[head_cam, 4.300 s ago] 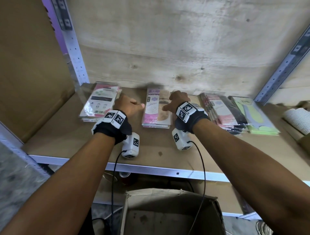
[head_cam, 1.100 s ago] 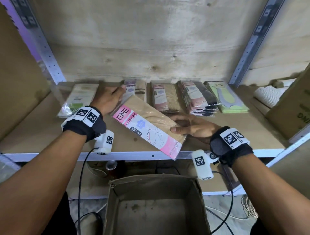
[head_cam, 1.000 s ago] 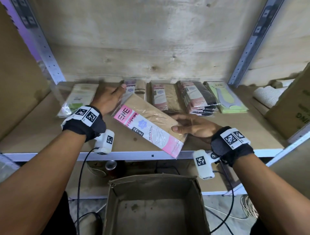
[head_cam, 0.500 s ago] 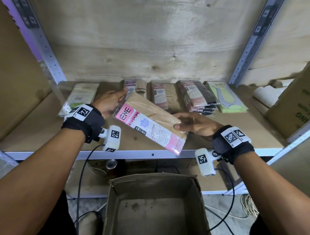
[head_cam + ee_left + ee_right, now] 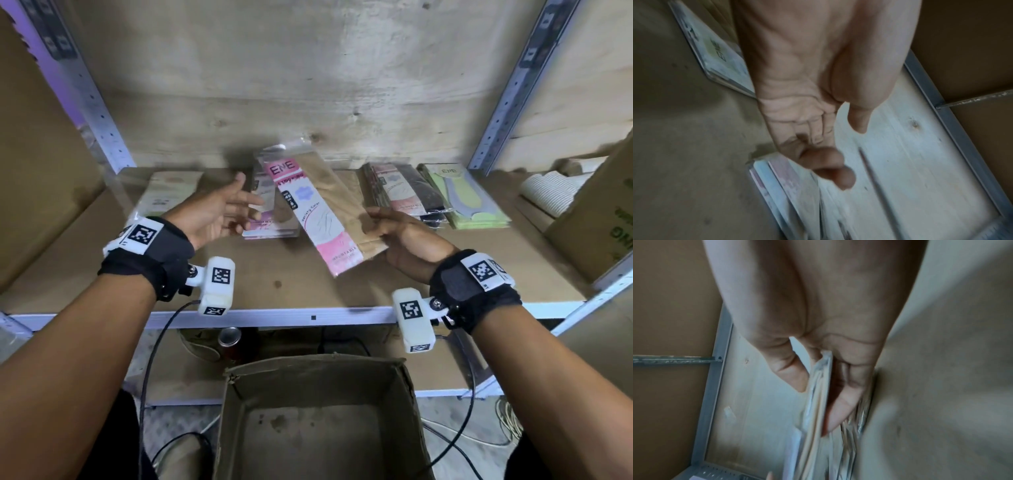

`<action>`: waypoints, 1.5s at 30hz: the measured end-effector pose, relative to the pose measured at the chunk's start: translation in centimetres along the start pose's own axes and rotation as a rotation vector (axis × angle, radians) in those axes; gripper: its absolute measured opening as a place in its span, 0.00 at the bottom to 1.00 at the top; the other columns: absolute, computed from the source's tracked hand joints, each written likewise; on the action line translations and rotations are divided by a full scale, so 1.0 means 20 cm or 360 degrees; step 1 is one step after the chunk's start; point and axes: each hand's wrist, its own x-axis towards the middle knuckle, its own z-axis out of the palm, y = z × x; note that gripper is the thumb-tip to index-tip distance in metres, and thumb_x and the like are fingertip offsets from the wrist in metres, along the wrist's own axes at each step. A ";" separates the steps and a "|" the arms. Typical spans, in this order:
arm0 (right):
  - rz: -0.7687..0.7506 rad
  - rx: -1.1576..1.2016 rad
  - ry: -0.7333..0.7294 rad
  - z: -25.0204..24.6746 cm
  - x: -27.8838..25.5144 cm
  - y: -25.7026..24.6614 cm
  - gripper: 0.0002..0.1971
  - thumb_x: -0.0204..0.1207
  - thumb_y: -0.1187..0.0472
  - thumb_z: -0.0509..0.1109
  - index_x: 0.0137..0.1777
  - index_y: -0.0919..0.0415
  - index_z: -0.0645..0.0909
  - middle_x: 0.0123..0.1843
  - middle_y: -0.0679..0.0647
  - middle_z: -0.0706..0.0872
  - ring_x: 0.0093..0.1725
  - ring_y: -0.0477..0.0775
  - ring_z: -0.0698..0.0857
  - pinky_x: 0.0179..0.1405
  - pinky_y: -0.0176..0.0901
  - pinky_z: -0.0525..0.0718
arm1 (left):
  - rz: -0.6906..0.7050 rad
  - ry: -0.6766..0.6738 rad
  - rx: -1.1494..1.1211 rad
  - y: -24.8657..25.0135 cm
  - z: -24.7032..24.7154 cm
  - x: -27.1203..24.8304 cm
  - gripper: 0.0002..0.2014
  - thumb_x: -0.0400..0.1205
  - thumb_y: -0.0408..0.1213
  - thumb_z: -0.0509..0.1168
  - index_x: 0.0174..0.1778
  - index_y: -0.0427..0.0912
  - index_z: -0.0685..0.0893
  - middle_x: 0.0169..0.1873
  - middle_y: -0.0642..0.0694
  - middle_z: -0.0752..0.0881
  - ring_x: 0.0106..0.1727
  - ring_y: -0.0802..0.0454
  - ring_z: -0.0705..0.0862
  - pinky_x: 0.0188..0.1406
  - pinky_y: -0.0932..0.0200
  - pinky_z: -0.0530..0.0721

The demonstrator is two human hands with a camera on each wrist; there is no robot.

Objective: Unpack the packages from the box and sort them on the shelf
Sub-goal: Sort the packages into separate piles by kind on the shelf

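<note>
Wooden shelf (image 5: pixel 291 291) carries package stacks (image 5: pixel 407 192), green pack (image 5: pixel 462 195).

Shelf (image 5: pixel 281 291) carries four stacks of packets along the back wall: far-left stack (image 5: pixel 169 192), middle stack (image 5: pixel 267 226), stack (image 5: pixel 406 192) right of centre, rightmost stack (image 5: pixel 466 195) just beside it. Held packet (image 5: pixel 322 212) above the shelf, between both hands, partly over the middle stack. Box (image 5: pixel 318 421) below the shelf's front edge.

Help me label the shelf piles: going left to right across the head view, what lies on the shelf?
Pale green package stack → left hand → ENE stocking package held by right hand → dark package stack → green ENE package stack → white ribbed roll.
</note>
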 end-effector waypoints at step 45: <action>-0.0167 -0.1715 0.1011 -0.03 0.31 -0.11 0.10 0.71 0.61 0.79 0.52 0.59 0.91 0.47 0.57 0.93 0.48 0.54 0.90 0.51 0.39 0.88 | 0.0048 0.0231 0.0531 0.13 0.58 0.27 0.17 0.76 0.20 0.74 0.60 0.22 0.83 0.56 0.27 0.87 0.51 0.32 0.90 0.46 0.47 0.92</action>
